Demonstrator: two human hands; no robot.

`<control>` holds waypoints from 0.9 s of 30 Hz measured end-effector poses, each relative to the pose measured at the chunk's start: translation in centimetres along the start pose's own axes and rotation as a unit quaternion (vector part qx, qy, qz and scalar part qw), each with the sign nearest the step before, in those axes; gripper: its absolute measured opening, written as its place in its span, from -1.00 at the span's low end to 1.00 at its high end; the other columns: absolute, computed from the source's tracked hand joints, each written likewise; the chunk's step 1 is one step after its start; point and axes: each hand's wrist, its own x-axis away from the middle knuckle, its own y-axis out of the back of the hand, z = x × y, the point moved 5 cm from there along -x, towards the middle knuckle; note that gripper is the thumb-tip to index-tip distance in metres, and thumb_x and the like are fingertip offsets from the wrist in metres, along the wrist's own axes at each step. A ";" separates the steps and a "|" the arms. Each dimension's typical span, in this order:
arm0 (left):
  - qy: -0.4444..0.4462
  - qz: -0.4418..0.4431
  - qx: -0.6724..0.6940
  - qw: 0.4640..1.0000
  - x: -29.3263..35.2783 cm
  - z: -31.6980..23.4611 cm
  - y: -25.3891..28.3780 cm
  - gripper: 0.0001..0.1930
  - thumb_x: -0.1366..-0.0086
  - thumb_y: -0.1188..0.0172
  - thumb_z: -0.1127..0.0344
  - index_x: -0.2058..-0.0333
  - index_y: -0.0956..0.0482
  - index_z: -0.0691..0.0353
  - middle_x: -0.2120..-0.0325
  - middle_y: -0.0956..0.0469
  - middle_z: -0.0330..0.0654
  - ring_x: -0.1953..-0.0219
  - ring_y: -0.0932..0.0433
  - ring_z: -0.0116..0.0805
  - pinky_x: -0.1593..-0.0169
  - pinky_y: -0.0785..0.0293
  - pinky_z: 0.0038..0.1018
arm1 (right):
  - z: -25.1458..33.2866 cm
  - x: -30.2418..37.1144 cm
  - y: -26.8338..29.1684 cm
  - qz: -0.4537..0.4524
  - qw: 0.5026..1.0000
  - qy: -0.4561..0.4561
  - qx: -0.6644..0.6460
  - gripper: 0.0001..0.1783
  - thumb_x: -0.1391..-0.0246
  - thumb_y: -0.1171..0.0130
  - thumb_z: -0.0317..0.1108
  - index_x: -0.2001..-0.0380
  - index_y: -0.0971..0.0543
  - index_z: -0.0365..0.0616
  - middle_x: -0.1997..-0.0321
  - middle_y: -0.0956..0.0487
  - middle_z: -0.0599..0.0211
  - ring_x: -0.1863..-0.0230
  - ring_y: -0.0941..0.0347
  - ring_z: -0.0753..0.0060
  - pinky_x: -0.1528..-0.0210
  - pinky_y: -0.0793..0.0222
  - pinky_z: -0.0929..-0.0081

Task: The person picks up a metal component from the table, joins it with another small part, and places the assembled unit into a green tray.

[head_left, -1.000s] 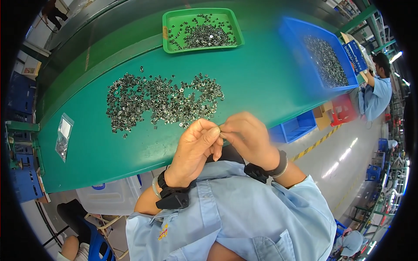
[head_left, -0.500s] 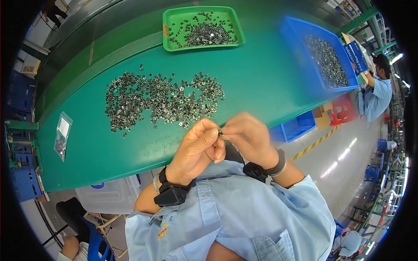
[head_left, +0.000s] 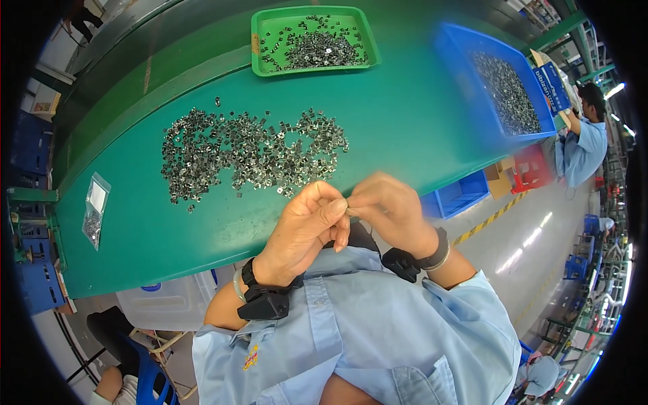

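Note:
My left hand (head_left: 304,229) and my right hand (head_left: 393,210) meet over the near edge of the green table (head_left: 135,260). Thumbs and fingertips of both are pinched together at one spot, round a small metal part that the fingers now cover. My left palm is turned partly up, its other fingers curled. Just beyond my hands spreads a loose heap of small, shiny metal parts (head_left: 270,152), dark and silver. Farther off, a shallow green tray (head_left: 314,71) holds more such parts (head_left: 324,50).
A blue bin (head_left: 466,77) of small metal parts stands on the right. At the left lies a clear plastic bag (head_left: 96,212) with parts inside. Below the table's right edge are another blue bin (head_left: 459,196) and a red stool (head_left: 533,169). Another person (head_left: 584,152) is at far right.
The dark part that showed between my fingertips is now covered by them. Both hands have shifted slightly right, still pinched together. Heap, tray and bins look the same.

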 end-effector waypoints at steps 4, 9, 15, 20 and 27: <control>-0.007 0.010 0.029 0.999 -0.1 0.4 0.1 -0.82 -0.31 -0.06 0.24 0.31 -0.34 0.22 0.56 -0.47 -0.18 0.61 -0.43 -0.40 0.53 -0.33 -0.48 | -0.2 0.1 0.2 -0.016 1.000 -0.022 -0.016 -0.82 0.17 -0.28 -0.58 0.42 -0.53 -0.16 0.42 -0.52 0.31 0.40 -0.46 0.35 0.40 -0.36 0.49; -0.003 0.013 0.037 0.999 0.0 0.3 -0.1 -0.85 -0.31 -0.05 0.27 0.29 -0.36 0.22 0.52 -0.51 -0.16 0.57 -0.45 -0.43 0.50 -0.38 -0.52 | -0.3 0.2 0.3 -0.022 0.999 -0.028 -0.014 -0.81 0.17 -0.28 -0.58 0.41 -0.54 -0.15 0.42 -0.52 0.34 0.40 -0.46 0.37 0.39 -0.36 0.49; -0.015 -0.024 -0.022 0.999 0.4 0.0 0.0 -0.83 -0.31 -0.05 0.27 0.24 -0.38 0.25 0.49 -0.52 -0.13 0.58 -0.47 -0.42 0.50 -0.40 -0.51 | 0.0 0.3 0.4 -0.022 0.999 -0.034 0.002 -0.82 0.16 -0.27 -0.57 0.41 -0.55 -0.15 0.42 -0.53 0.34 0.39 -0.46 0.37 0.38 -0.37 0.49; -0.010 -0.031 -0.029 0.999 0.6 -0.2 0.2 -0.83 -0.30 -0.07 0.29 0.24 -0.40 0.26 0.48 -0.53 -0.11 0.57 -0.48 -0.43 0.50 -0.42 -0.53 | 0.1 0.3 0.4 -0.018 0.999 -0.035 0.013 -0.82 0.15 -0.26 -0.57 0.40 -0.55 -0.16 0.42 -0.54 0.33 0.39 -0.47 0.36 0.38 -0.38 0.49; -0.020 -0.031 -0.046 0.998 0.7 -0.2 0.4 -0.86 -0.29 -0.08 0.31 0.27 -0.41 0.26 0.51 -0.54 -0.11 0.56 -0.48 -0.45 0.50 -0.40 -0.56 | 0.2 0.3 0.3 -0.002 1.000 -0.015 0.027 -0.83 0.08 -0.23 -0.56 0.36 -0.52 -0.17 0.41 -0.53 0.29 0.39 -0.50 0.35 0.42 -0.41 0.51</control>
